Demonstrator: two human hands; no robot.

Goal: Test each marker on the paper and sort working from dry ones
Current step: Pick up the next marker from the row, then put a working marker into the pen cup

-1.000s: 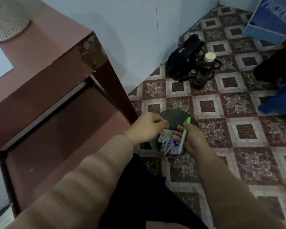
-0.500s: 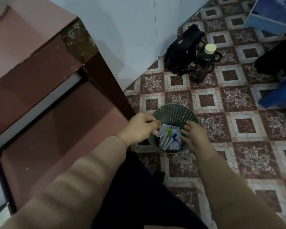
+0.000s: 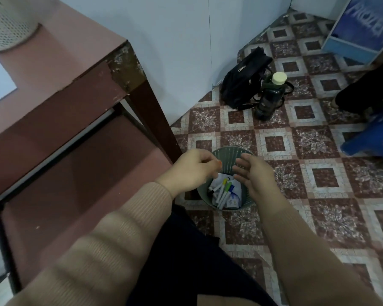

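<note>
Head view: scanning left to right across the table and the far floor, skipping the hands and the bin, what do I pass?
In order: white perforated basket → table leg → black bag → dark bottle with a cream cap → blue box.

We see a dim indoor view under soft, even light. The pale wall [image 3: 186, 40] at upper centre is brightest, and deep shadow sits beneath the table [image 3: 75, 51] at left. Frame edges bow outward, and the sleeves [image 3: 111, 239] along the bottom look blurred.
</note>
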